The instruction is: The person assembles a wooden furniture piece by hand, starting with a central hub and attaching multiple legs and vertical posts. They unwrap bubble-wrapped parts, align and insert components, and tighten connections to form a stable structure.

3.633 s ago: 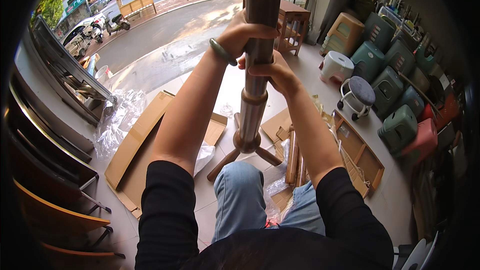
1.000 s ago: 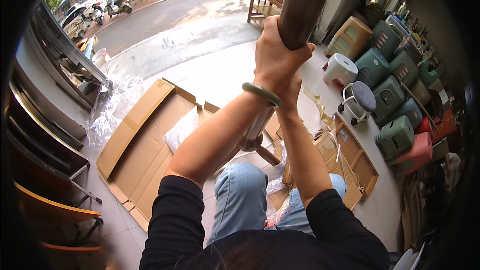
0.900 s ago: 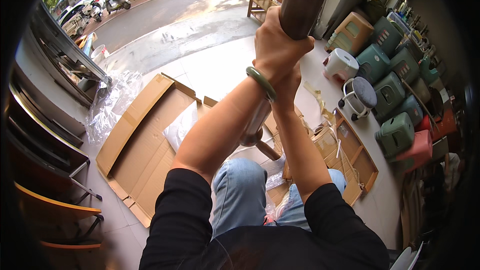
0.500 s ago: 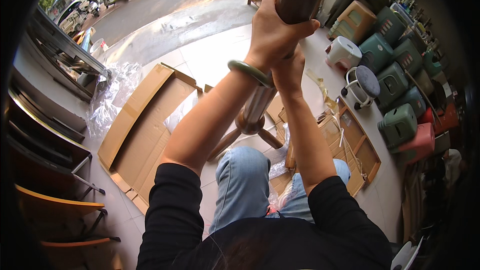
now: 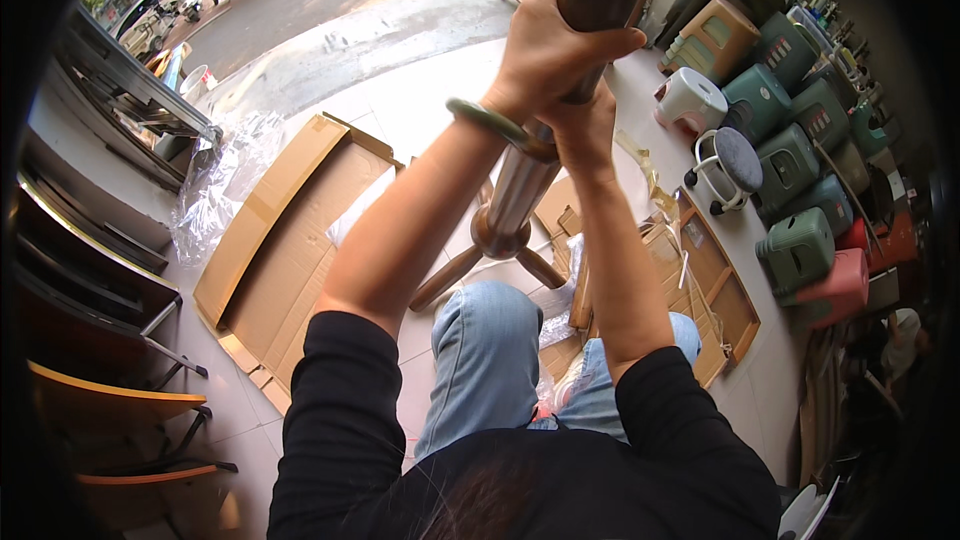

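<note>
A thick brown wooden post (image 5: 522, 183) stands upright on crossed wooden feet (image 5: 452, 274) on the floor in front of my knees. My left hand (image 5: 551, 50), with a green bangle on its wrist, is wrapped around the post near its top. My right hand (image 5: 584, 127) grips the same post just below the left one, partly hidden behind it. Both arms reach up and forward in black sleeves.
Flattened cardboard (image 5: 282, 240) and clear plastic wrap (image 5: 215, 190) lie on the floor at left. Wooden frames and cardboard scraps (image 5: 712, 285) lie at right. Plastic stools (image 5: 795, 145) are stacked along the right wall. Chairs (image 5: 110, 410) and metal frames stand at left. A street lies beyond.
Both hands have stayed on the post. The view has shifted slightly, and the post now reads more upright with its feet visible below my arms.
</note>
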Demonstrator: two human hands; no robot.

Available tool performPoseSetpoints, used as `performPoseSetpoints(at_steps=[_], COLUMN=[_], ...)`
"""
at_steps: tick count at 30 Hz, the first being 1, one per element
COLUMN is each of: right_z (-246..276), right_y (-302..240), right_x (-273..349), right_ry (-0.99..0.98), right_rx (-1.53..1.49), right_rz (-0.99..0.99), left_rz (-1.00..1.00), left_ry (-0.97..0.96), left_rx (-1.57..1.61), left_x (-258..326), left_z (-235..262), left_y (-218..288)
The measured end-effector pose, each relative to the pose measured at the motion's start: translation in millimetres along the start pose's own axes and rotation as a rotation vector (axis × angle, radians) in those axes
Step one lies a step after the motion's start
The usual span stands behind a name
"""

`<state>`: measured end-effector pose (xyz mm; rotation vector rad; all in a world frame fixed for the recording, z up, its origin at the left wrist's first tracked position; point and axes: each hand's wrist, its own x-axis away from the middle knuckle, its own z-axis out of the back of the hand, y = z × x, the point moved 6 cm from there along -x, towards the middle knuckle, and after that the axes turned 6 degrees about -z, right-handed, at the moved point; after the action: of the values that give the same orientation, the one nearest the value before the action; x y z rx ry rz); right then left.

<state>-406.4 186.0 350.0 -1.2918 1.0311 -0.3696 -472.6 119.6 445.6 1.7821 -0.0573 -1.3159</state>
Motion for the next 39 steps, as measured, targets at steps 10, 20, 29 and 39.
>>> performPoseSetpoints(at_steps=[10,20,29,39], right_z=[1,1,10,-14], right_y=[-13,4,-142,-186], right_x=[-4,21,-74,-46], right_ry=[-0.543,0.134,-0.6,0.203], right_rx=[-0.3,0.166,-0.153,0.283], right_rz=[-0.292,0.119,0.183,0.337], left_rz=[0.037,0.025,0.145,0.186], left_ry=[-0.635,0.132,-0.483,0.083], left_rx=[0.482,-0.082,0.598,0.008], left_x=[-20,5,-10,43], left_z=[-8,-7,-11,-5], left_y=[-26,0,-33,-38])
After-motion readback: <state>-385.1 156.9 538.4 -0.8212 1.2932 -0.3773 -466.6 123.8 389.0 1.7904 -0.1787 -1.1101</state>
